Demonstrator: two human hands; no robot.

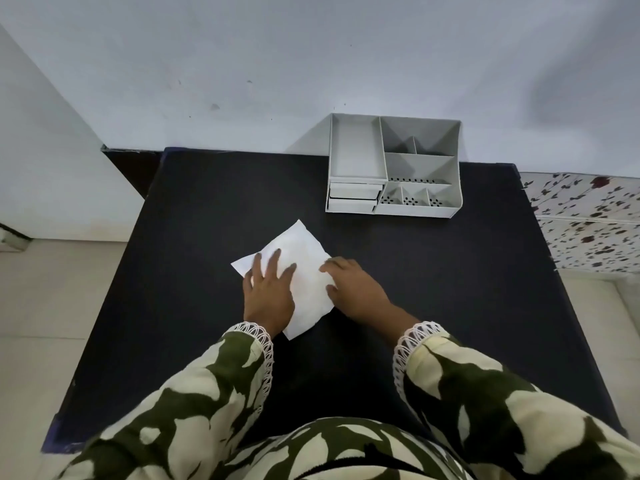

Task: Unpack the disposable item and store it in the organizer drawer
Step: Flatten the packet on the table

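A black table (450,289) carries everything. At its far edge, toward the right corner, stands a grey organizer (393,166) with open compartments and two small drawers (353,197) at its front left, both apparently shut. Near the table's middle lies a white packet (304,258), flat and seemingly unopened, so the unpacking looks barely begun and the storing is all left. The left hand (268,289) rests spread flat on the packet's left side, fingers open, gripping nothing. The right hand (353,285) touches its right edge, fingers loosely curled; whether it pinches the packet I cannot tell.
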